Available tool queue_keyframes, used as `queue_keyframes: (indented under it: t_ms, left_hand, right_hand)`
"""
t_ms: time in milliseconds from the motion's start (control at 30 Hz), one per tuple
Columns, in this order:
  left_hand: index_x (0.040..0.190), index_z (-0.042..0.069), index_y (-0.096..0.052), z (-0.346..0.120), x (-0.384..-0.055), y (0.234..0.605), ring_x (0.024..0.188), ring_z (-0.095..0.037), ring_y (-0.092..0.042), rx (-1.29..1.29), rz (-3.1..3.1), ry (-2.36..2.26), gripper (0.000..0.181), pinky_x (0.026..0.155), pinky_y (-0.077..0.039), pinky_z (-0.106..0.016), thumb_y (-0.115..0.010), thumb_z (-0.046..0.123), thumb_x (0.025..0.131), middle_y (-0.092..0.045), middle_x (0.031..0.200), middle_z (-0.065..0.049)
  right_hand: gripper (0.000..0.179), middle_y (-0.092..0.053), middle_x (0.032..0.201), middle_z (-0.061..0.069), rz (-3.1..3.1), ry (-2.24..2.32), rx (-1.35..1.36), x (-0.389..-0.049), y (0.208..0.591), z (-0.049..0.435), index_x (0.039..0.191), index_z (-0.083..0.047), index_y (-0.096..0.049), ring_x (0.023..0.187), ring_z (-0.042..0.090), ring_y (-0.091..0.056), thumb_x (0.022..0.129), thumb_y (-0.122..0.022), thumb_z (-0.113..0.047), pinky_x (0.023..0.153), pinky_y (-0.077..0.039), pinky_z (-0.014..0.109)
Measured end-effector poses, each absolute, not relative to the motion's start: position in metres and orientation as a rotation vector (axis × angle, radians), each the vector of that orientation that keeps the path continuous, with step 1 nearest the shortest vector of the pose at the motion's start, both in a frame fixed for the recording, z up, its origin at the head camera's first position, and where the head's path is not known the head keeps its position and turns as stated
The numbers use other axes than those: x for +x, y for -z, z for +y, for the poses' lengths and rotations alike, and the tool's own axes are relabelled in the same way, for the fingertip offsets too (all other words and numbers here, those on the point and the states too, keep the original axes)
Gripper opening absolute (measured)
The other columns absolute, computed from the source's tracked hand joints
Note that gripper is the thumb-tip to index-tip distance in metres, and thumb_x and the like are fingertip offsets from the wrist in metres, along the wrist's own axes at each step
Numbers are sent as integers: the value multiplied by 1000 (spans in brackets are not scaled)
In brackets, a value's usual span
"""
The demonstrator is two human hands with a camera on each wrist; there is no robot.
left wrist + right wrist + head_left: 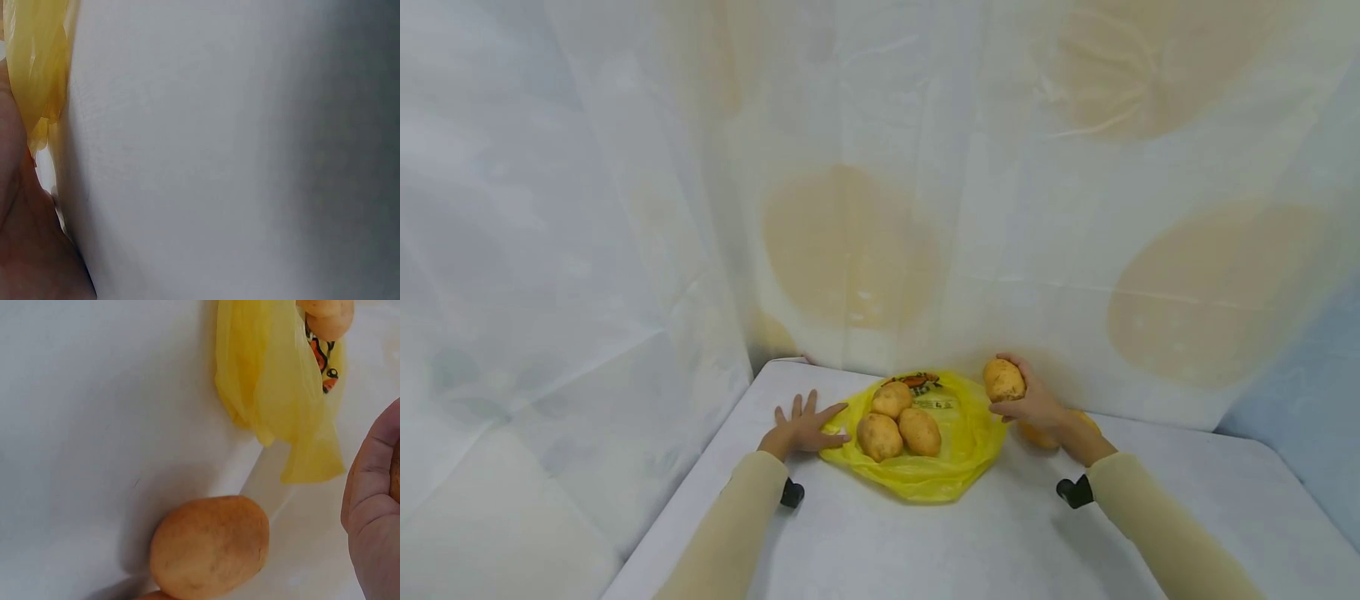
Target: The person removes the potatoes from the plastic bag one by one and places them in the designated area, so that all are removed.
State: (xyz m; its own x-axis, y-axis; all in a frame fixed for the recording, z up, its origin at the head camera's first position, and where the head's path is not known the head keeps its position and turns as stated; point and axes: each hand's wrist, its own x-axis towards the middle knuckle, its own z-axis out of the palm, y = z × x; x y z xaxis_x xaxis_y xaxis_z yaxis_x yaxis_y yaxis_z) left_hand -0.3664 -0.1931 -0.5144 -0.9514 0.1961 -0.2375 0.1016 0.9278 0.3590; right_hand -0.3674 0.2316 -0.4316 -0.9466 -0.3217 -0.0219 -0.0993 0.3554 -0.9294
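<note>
Three potatoes lie on a spread yellow plastic bag in the middle of the table. My left hand rests at the bag's left edge with its fingers spread, thumb and forefinger touching the plastic. Just above the bag's right side, my right hand holds another potato between thumb and fingers. Beneath the right wrist, a loose potato sits on the table, and part of one more shows behind the forearm.
A white cloth covers the table. Behind it hangs a pale curtain with tan round spots, and whitish sheeting closes off the left side. Dark wrist-camera mounts sit below both wrists.
</note>
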Motion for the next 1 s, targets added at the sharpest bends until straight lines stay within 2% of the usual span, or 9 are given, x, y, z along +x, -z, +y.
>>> queue_keyframes:
  t_ms: [267, 467, 700, 867, 1000]
  left_hand:
    - [156, 38, -26, -196, -367, 513, 150, -48, 10, 214, 2796, -481, 80, 109, 12, -75, -52, 72, 87, 5, 166, -21]
    - [155, 38, -29, -196, -367, 514, 149, -51, 8, 238, 2804, -511, 80, 108, 11, -76, -52, 73, 87, 3, 165, -23]
    - [155, 38, -28, -192, -366, 511, 150, -50, 8, 233, 2791, -505, 77, 109, 10, -76, -53, 69, 89, 4, 165, -22]
    - [155, 41, -27, -194, -372, 519, 150, -49, 9, 207, 2790, -499, 78, 109, 11, -76, -53, 71, 88, 6, 166, -21]
    - [155, 43, -26, -196, -377, 525, 150, -46, 12, 192, 2789, -496, 80, 108, 13, -75, -52, 75, 85, 9, 166, -19]
  right_hand:
    - [94, -29, 142, 25, 2480, 1599, -335, -360, 422, 253, 155, -22, -12, 105, 32, -50, 86, -75, -12, 77, -57, 37]
    - [93, -32, 142, 25, 2568, 1532, -343, -357, 420, 272, 156, -19, -12, 111, 35, -48, 87, -74, -16, 81, -54, 38]
    - [98, -32, 142, 24, 2619, 1451, -265, -359, 417, 291, 156, -26, -7, 111, 35, -50, 87, -76, -23, 82, -54, 38]
    - [98, -29, 142, 27, 2623, 1499, -252, -361, 414, 305, 156, -22, -6, 109, 34, -51, 87, -75, -19, 83, -57, 45]
    - [100, -28, 142, 28, 2646, 1508, -228, -362, 414, 321, 157, -17, -4, 108, 33, -49, 87, -75, -20, 81, -57, 42]
